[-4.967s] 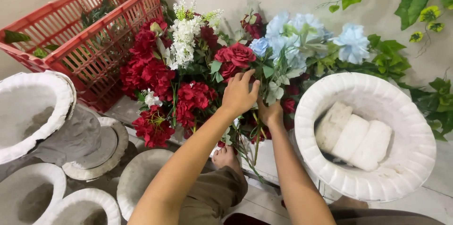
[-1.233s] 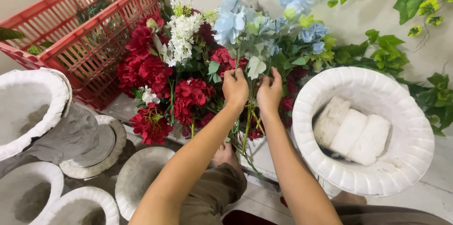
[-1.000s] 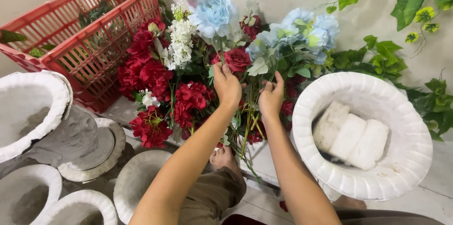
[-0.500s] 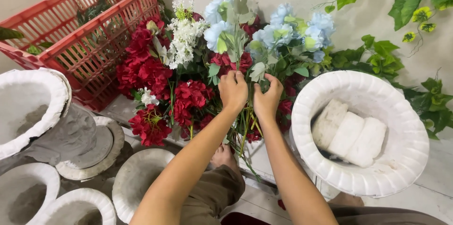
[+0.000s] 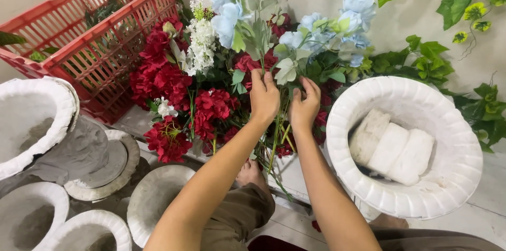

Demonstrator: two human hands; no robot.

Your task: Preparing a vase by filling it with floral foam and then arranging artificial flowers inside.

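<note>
From the head camera, both hands are sunk in a flower arrangement straight ahead of the person. The left hand point(image 5: 264, 95) is closed around a cluster of green stems point(image 5: 275, 140) that run nearly upright, tilting slightly away, with pale blue flowers point(image 5: 316, 35) fanned out at their top. The right hand point(image 5: 304, 104) sits just beside it, touching the same stems, fingers curled around them. The two hands are equally near the stems. Red flowers point(image 5: 163, 80) and a white spray point(image 5: 201, 45) stand left of the hands. A red crate point(image 5: 79, 35) lies further left, and a white urn point(image 5: 453, 124) holding foam blocks point(image 5: 392, 145) sits to the right.
</note>
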